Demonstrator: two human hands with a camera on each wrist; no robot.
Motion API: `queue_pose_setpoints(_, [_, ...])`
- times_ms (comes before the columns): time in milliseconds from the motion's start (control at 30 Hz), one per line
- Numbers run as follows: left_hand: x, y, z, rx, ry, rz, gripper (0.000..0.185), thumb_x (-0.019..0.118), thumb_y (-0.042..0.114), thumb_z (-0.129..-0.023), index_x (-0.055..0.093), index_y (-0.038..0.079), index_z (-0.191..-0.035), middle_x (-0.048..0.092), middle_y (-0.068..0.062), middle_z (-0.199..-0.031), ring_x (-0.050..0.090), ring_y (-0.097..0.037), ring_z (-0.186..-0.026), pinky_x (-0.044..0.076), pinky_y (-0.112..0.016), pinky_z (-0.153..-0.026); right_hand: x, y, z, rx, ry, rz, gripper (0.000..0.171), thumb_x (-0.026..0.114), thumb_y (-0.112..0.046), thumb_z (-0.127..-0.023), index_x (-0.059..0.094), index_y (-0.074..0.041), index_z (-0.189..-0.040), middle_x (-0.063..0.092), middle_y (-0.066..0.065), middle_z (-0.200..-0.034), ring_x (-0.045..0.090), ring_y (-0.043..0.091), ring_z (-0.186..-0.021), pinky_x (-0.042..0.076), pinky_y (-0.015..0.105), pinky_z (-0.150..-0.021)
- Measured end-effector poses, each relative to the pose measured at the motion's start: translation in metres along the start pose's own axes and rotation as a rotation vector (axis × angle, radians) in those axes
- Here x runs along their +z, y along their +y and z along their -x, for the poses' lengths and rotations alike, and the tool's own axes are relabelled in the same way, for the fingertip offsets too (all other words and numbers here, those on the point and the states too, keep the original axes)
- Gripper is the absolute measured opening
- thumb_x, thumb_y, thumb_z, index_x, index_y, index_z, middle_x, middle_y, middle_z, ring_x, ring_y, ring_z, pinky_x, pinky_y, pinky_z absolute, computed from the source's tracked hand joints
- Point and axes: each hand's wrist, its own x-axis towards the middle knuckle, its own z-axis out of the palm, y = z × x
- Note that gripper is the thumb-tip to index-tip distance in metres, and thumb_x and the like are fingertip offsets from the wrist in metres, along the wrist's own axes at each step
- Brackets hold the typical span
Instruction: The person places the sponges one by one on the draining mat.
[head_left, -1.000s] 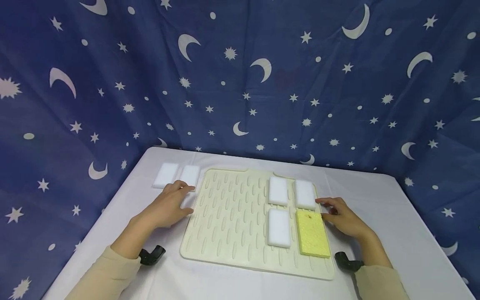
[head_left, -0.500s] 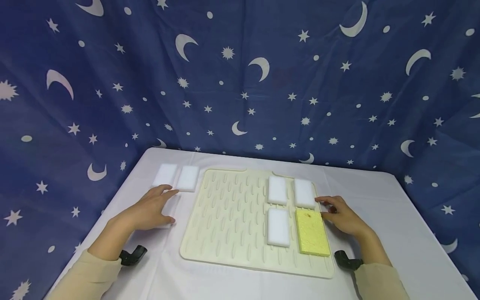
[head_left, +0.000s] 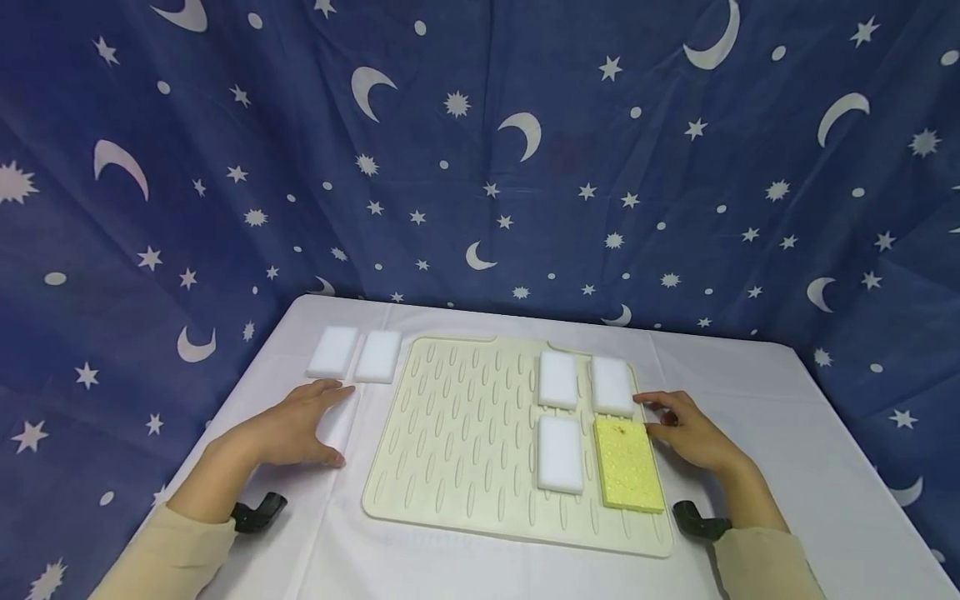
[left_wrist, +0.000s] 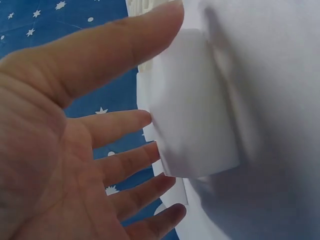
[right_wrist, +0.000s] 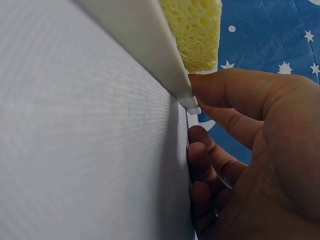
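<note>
My left hand (head_left: 288,427) hovers low over the left of the table, thumb and fingers spread. In the left wrist view a white melamine sponge (left_wrist: 197,110) lies between its thumb and fingertips; the head view has it hidden behind the hand. My right hand (head_left: 697,435) rests at the right edge of the cream drying mat (head_left: 457,442), thumb at the rim and the other fingers loosely bent. Just beside it on the mat lie a yellow sponge (head_left: 628,464) and a white sponge (head_left: 612,387). Two further white sponges (head_left: 558,379) lie to their left.
Beyond my left hand, two white sponges (head_left: 332,352) lie side by side on the white tablecloth (head_left: 450,567). A blue curtain (head_left: 480,167) with moons and stars hangs behind the table. Dark wrist mounts (head_left: 258,512) sit under both wrists.
My left hand has drawn back to the left from the mat's left edge, uncovering the two far white sponges. The right hand stays at the mat's right edge.
</note>
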Motion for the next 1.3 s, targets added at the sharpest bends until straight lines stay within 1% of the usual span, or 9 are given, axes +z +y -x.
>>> queue_pose_setpoints(200, [0.003, -0.003, -0.002, 0.01, 0.025, -0.002, 0.103, 0.094, 0.036, -0.071, 0.045, 0.002, -0.155, 0.037, -0.028, -0.16, 0.034, -0.049, -0.146, 0.035, -0.067, -0.115, -0.001, 0.001, 0.002, -0.002, 0.001, -0.004, 0.049, 0.069, -0.019, -0.096, 0.059, -0.015, -0.144, 0.049, 0.017, -0.133, 0.047, 0.03, -0.112, 0.044, 0.04, -0.088])
queue_pose_setpoints(400, [0.003, -0.002, -0.002, 0.017, 0.029, -0.007, 0.103, 0.094, 0.038, -0.071, 0.046, 0.003, -0.155, 0.038, -0.028, -0.159, 0.035, -0.049, -0.145, 0.035, -0.066, -0.115, -0.001, 0.003, 0.005, 0.01, -0.004, -0.009, 0.049, 0.07, -0.023, -0.097, 0.059, -0.017, -0.144, 0.048, 0.016, -0.135, 0.047, 0.03, -0.113, 0.045, 0.041, -0.088])
queue_pose_setpoints(633, [0.0, -0.001, -0.002, 0.021, 0.045, -0.025, 0.104, 0.094, 0.039, -0.07, 0.045, 0.003, -0.155, 0.04, -0.027, -0.158, 0.037, -0.049, -0.144, 0.037, -0.065, -0.114, 0.0, 0.002, 0.003, 0.001, 0.0, -0.003, 0.048, 0.069, -0.022, -0.097, 0.059, -0.017, -0.144, 0.047, 0.016, -0.135, 0.047, 0.029, -0.112, 0.043, 0.039, -0.087])
queue_pose_setpoints(733, [-0.003, 0.0, -0.002, 0.03, 0.052, -0.032, 0.104, 0.094, 0.038, -0.071, 0.045, 0.003, -0.155, 0.041, -0.027, -0.157, 0.038, -0.049, -0.143, 0.037, -0.065, -0.114, 0.0, 0.001, 0.002, -0.006, 0.002, -0.017, 0.049, 0.07, -0.023, -0.097, 0.059, -0.016, -0.144, 0.048, 0.016, -0.132, 0.046, 0.028, -0.11, 0.042, 0.039, -0.087])
queue_pose_setpoints(933, [-0.009, 0.004, -0.004, 0.041, 0.052, -0.036, 0.102, 0.093, 0.038, -0.073, 0.043, 0.004, -0.156, 0.04, -0.026, -0.158, 0.037, -0.048, -0.144, 0.037, -0.065, -0.114, 0.0, 0.0, 0.0, -0.022, 0.004, -0.036, 0.049, 0.071, -0.024, -0.096, 0.059, -0.014, -0.143, 0.049, 0.016, -0.127, 0.045, 0.027, -0.107, 0.041, 0.037, -0.087])
queue_pose_setpoints(1300, [-0.014, 0.019, -0.015, 0.069, 0.051, -0.048, 0.098, 0.09, 0.036, -0.077, 0.043, 0.005, -0.157, 0.039, -0.024, -0.161, 0.035, -0.048, -0.147, 0.034, -0.066, -0.117, 0.0, 0.001, 0.001, -0.017, 0.005, -0.037, 0.049, 0.07, -0.019, -0.095, 0.06, -0.013, -0.143, 0.049, 0.016, -0.129, 0.045, 0.027, -0.108, 0.042, 0.037, -0.086])
